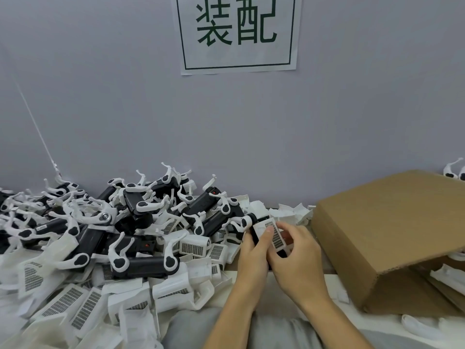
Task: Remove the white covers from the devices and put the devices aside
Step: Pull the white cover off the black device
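Note:
I hold one black device (256,231) with white arms in front of me, right of the big pile. Its white cover (275,234) with a dark grille is still on the body. My left hand (254,250) grips the device from the left, thumb lying across the cover. My right hand (297,250) grips the cover's right end with curled fingers. A heap of uncovered black devices (141,217) fills the left and back of the table. Loose white covers (83,306) lie at the front left.
An open cardboard box (387,230) stands at the right, its flap raised toward me, with white parts inside at the lower right. More white covers (289,212) lie against the grey wall. A paper sign (237,34) hangs above. My lap is below.

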`<state>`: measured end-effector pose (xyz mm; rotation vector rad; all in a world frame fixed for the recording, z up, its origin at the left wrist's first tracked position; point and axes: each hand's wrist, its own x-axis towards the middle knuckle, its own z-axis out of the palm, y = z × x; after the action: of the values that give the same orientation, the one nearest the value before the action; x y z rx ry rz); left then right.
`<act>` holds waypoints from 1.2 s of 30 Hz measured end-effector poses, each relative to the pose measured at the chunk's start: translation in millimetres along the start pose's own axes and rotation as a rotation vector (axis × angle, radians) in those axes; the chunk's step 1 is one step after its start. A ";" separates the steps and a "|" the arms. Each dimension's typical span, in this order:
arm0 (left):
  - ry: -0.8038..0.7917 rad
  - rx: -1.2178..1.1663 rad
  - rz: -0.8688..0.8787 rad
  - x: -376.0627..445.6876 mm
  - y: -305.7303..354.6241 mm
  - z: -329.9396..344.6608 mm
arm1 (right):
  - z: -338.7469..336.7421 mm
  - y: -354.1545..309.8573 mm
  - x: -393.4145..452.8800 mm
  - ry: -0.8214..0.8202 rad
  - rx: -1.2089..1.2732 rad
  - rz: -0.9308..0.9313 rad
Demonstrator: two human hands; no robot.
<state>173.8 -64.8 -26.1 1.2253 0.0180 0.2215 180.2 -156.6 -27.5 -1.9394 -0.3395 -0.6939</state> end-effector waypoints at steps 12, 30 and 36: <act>0.058 0.155 0.098 6.3 -6.8 -3.1 | 0.2 -1.5 -1.6 -0.006 -0.039 0.035; 0.171 0.102 0.116 7.2 -7.2 -7.3 | -5.7 -5.6 -4.0 -0.126 0.076 -0.042; 0.142 0.189 0.162 1.7 -1.3 -4.2 | -4.8 0.2 -1.3 -0.103 0.293 0.193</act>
<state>175.1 -61.0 -28.5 1.3989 0.0643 0.4563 177.7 -160.9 -26.9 -1.7032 -0.2951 -0.3955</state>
